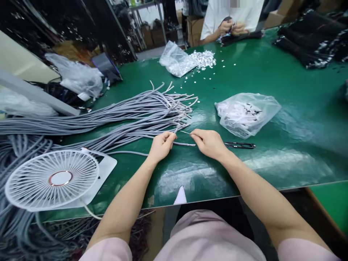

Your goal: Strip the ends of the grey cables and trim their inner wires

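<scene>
Left hand (161, 145): pinched on a grey cord (182, 144), frame centre.
Right hand (208, 143): fingers closed on a thin wire (185, 132).
Snips (239, 145): just right of the right hand.

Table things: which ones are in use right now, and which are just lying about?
In use: left hand and right hand pinching one grey cord; cord bundle.
Lying about: snips, white fan, plastic bag, silver bits.

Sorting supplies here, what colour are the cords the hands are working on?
The cords are grey, seen in the head view.
</scene>
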### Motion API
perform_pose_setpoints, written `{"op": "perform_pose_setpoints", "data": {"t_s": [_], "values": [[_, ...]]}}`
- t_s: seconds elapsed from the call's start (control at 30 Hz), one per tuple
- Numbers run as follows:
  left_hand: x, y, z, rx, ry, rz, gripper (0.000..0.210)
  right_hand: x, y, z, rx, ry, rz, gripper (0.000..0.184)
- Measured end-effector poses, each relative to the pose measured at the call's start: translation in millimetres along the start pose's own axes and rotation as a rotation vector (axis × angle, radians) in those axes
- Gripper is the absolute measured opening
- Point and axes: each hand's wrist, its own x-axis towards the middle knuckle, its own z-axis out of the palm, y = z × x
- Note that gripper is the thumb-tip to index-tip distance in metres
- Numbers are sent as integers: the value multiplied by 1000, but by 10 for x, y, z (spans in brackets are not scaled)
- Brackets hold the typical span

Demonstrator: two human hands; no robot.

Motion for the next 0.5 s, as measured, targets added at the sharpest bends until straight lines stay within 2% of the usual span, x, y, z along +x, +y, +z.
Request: {"op": "perform_pose_setpoints", "data": {"t_s": [0.27, 0.5], "values": [[-31, 16, 6, 15, -26, 16, 29, 0, -5, 45, -61, -20, 45, 28], [-40, -5, 15, 86, -7, 65, 29, 16, 6, 77, 16, -14, 54, 27]]}}
